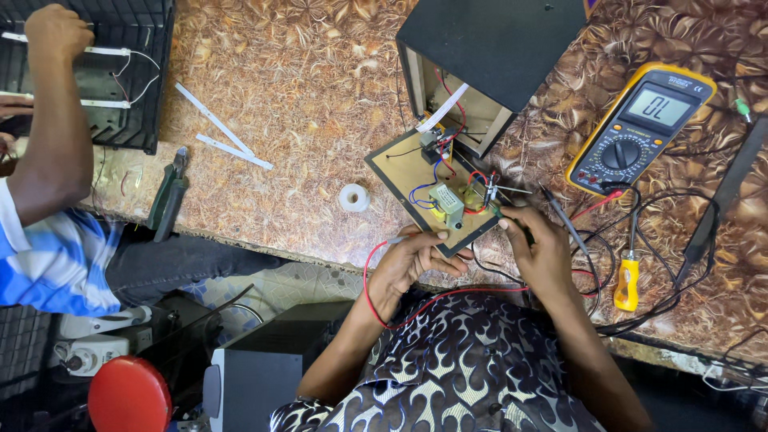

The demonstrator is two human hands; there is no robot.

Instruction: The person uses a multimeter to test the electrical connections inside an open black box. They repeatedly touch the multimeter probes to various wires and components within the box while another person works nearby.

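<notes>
Below, one circuit board (432, 192) (two hands on it): left hand (408, 268), right hand (540, 248).

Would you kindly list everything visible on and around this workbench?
multimeter: one, yellow and black, right on bench
circuit board: one, tan, centre
speaker box: one, black, top centre
solder spool: one, white, bench centre
screwdriver: one, yellow handle, right
pliers: one, dark green, left edge
white strips: two, upper left
co-worker's arm: one, far left
left hand: holds board edge
right hand: holds probe on board
</notes>
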